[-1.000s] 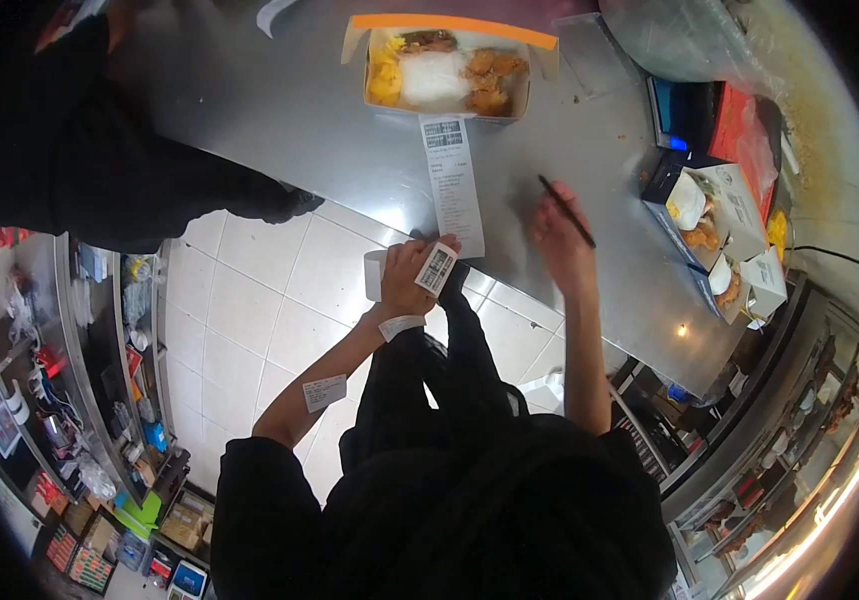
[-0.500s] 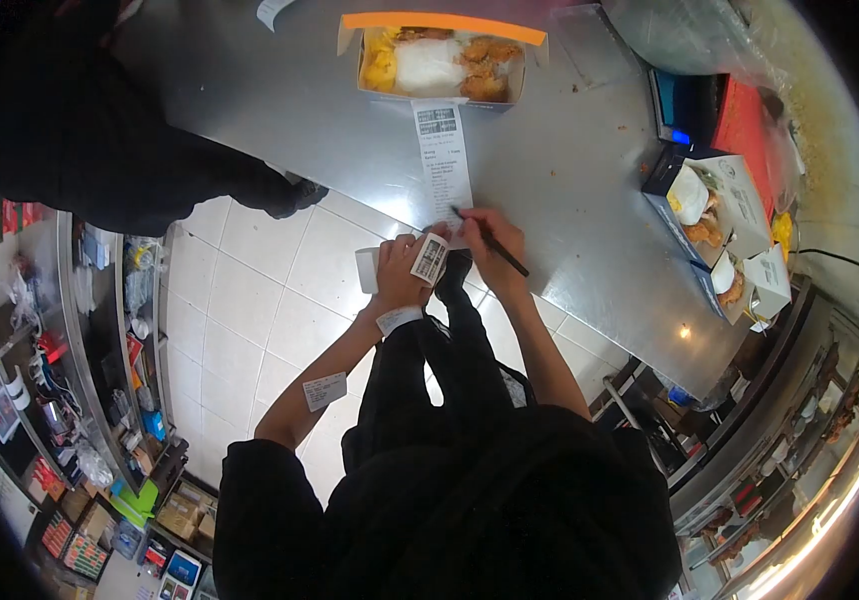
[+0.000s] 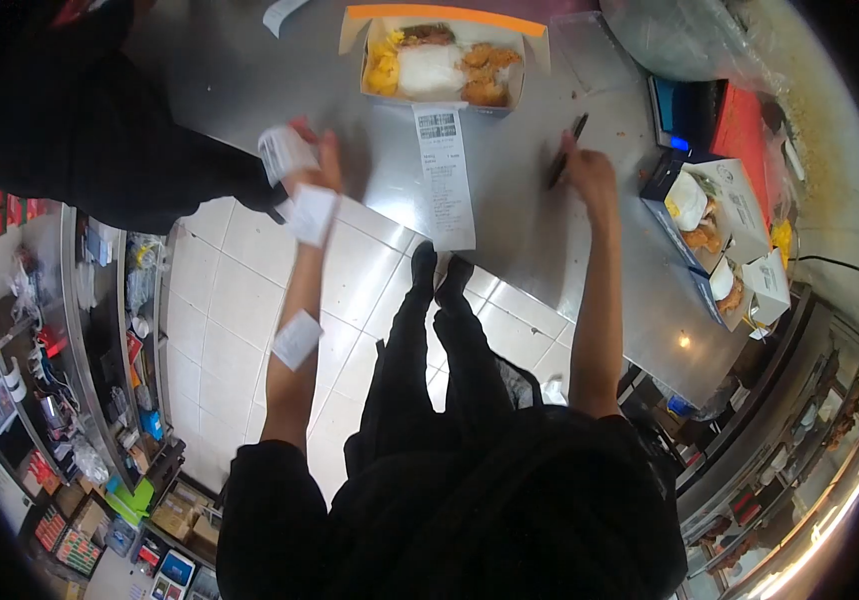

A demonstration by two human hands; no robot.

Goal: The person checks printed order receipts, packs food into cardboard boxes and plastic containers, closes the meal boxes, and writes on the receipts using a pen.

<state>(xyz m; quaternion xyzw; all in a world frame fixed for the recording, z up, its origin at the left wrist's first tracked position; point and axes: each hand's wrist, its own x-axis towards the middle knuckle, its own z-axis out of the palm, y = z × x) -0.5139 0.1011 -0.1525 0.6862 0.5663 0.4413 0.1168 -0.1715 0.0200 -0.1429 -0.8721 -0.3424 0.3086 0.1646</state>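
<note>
On the left, my left hand (image 3: 326,165) is closed around a roll of printed white labels (image 3: 284,154), slightly blurred, above the table edge. One white sticker (image 3: 311,214) clings to that wrist and another sticker (image 3: 298,340) to the forearm. My right hand (image 3: 591,172) is over the steel table, its fingers on a black pen (image 3: 568,150). Between the hands lies a long printed receipt (image 3: 447,190), its top end against the front of an open food box (image 3: 440,100). Fried pieces, something yellow and a white wrapped packet fill that box.
More open food boxes (image 3: 735,210) stand at the right of the steel table (image 3: 510,200), near a screen device (image 3: 685,110) and a red item (image 3: 742,130). Another person's dark-clothed leg (image 3: 220,170) is at the left edge. Stocked shelves (image 3: 100,300) line the left.
My hands have moved apart from the lower end of the receipt. The left went up and left with the label roll; the right went up and right with the pen.
</note>
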